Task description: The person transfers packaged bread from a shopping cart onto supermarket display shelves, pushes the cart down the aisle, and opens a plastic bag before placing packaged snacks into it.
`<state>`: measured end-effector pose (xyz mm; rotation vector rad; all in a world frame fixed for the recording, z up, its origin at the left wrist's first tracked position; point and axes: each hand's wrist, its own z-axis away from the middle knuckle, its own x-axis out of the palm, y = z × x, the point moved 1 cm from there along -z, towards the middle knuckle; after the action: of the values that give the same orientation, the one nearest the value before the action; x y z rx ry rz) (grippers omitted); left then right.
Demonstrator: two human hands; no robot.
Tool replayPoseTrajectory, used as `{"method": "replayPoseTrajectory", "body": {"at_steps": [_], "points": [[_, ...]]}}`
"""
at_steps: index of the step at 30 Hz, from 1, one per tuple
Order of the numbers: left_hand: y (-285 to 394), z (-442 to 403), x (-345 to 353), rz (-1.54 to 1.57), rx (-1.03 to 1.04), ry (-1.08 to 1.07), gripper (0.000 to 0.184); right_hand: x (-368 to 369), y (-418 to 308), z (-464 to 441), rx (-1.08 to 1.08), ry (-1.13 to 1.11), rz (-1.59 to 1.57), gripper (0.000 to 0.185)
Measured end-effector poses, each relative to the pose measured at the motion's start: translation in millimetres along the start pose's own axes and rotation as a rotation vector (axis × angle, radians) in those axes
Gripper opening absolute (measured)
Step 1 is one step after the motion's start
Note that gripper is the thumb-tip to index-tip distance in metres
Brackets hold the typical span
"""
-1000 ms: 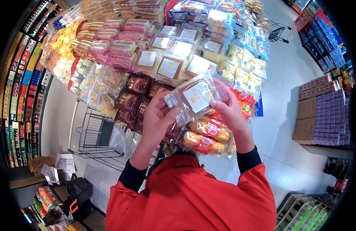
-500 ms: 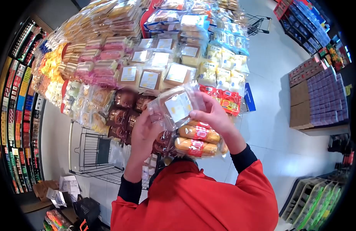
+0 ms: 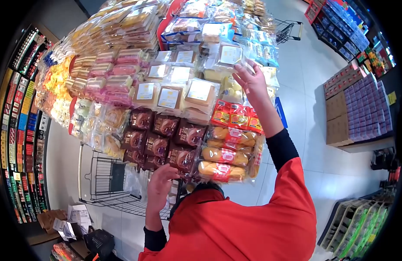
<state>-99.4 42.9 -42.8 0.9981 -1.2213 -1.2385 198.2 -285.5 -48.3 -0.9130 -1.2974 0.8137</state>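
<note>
Held right hand (image 3: pixel 254 85) with fingers apart at, possibly touching, the cake (image 3: pixel 230 55) on or just above a stack (image 3: pixel 213 75), and left hand (image 3: pixel 161 185) empty, loosely bent beside brown packs (image 3: pixel 181 157), perhaps risking a slide from an off-centre nudge

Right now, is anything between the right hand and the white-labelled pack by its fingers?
Nothing visible stands between them: the right hand has its fingers right at the lower edge of the white-labelled pack, though whether they touch is hard to tell. The red packets lie lower in the view, clear of that gap.
</note>
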Motion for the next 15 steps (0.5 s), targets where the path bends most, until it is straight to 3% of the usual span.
{"method": "replayPoseTrajectory", "body": {"at_steps": [2, 4, 6, 10, 15], "points": [[-2.1, 3.6, -5.0, -0.004, 0.006, 0.021, 0.05, -7.6, 6.8, -11.2, 0.111, 0.057, -0.132, 0.056], [-4.3, 6.0, -6.0, 0.032, 0.006, 0.037, 0.048, -5.8, -1.2, -11.6, 0.153, 0.126, -0.179, 0.094], [-8.8, 8.3, -7.2, 0.037, 0.0, 0.04, 0.047, -9.4, -11.4, -10.3, 0.095, 0.057, -0.129, 0.105], [-15.5, 10.2, -6.1, 0.05, -0.022, 0.015, 0.045, -9.8, -10.6, -10.7, -0.022, 0.007, 0.036, 0.103], [-14.9, 7.0, -5.7, 0.031, -0.026, -0.015, 0.044, -9.8, 14.2, -16.8, 0.013, 0.019, 0.103, 0.094]]}}
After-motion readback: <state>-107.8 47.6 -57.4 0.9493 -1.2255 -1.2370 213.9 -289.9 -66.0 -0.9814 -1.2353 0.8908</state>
